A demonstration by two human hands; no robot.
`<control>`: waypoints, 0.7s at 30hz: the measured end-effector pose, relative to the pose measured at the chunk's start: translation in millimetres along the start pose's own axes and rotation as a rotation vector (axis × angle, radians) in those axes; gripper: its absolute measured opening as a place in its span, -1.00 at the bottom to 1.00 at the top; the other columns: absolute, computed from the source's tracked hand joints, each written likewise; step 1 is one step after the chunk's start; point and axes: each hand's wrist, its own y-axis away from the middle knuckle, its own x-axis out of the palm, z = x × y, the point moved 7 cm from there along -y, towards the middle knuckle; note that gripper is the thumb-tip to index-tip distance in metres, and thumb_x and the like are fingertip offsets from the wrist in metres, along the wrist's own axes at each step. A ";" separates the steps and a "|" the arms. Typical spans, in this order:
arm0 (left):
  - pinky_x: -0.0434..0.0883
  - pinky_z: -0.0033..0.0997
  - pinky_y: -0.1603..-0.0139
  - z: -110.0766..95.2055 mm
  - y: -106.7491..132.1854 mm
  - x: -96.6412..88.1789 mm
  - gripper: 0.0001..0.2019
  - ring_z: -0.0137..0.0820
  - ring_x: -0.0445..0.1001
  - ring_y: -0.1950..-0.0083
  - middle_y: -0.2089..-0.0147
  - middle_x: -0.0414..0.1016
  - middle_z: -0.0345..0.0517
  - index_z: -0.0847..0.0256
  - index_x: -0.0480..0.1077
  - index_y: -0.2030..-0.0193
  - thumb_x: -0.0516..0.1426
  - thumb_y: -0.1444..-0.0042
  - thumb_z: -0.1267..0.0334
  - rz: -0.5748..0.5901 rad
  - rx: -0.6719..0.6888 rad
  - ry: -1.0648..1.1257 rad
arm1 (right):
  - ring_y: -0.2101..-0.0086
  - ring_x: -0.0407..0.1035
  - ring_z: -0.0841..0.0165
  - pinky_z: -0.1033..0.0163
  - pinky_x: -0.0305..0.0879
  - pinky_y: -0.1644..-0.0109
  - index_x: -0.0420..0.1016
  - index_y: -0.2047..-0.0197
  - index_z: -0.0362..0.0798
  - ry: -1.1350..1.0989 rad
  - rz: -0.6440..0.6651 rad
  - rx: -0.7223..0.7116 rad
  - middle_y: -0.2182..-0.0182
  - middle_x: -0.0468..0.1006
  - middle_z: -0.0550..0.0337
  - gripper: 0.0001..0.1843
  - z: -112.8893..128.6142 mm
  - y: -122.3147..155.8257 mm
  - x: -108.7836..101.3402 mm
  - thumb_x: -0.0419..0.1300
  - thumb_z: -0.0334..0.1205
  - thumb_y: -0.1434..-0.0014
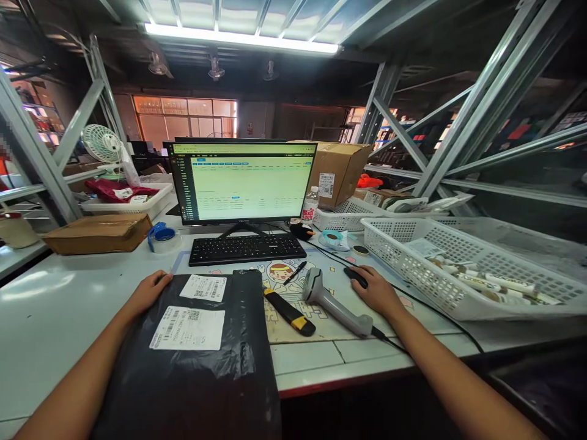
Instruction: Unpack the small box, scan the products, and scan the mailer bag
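Note:
A black plastic mailer bag (243, 348) with two white printed labels lies at the front edge of the desk. My left hand (151, 289) is closed at its upper left edge, with the fingers partly hidden. My right hand (378, 290) wraps over a black computer mouse (355, 277) on a cartoon desk mat. Between the hands are a grey barcode scanner (337, 307), handle toward me, and a yellow-and-black utility knife (290, 311). A black pen (295, 273) lies above them. The keyboard (247, 249) sits behind the bag, in front of a lit monitor (243, 183).
White perforated baskets (394, 256) stand at the right, the front one holding small tubes. Further back is a cardboard box (339, 171) beside a bottle (310, 205). On the left are a flat carton (98, 233) and a tape roll (165, 239). The scanner cable runs beneath my right forearm.

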 end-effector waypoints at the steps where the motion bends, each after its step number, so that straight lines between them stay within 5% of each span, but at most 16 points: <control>1: 0.38 -0.23 0.11 -1.5 0.6 -0.3 -0.35 -0.09 0.53 0.14 0.26 0.58 -0.08 0.13 0.41 0.28 0.01 -0.01 -0.49 -0.003 -0.001 -0.005 | -0.07 0.47 0.12 0.01 0.46 -0.18 0.55 -0.21 0.02 0.000 -0.002 -0.003 -0.20 0.47 -0.02 -0.46 0.1 0.0 -0.1 0.03 0.02 -0.30; 10: 0.40 -0.24 0.16 -12.4 5.2 -3.9 -0.35 -0.11 0.53 0.19 0.33 0.58 -0.10 0.11 0.42 0.35 0.02 0.04 -0.50 -0.038 0.011 -0.015 | -0.07 0.47 0.14 0.02 0.46 -0.16 0.53 -0.23 0.03 -0.013 0.005 -0.020 -0.20 0.47 0.01 -0.45 1.1 0.9 0.0 0.02 0.03 -0.30; 21: 0.40 -0.28 0.22 -2.0 1.8 0.0 -0.32 -0.15 0.50 0.21 0.33 0.54 -0.10 0.13 0.41 0.33 0.05 0.02 -0.54 -0.009 -0.001 0.045 | -0.04 0.49 0.14 0.05 0.50 -0.09 0.56 -0.21 0.05 -0.018 0.005 -0.017 -0.19 0.49 0.04 -0.46 6.0 1.1 -7.0 0.04 -0.01 -0.26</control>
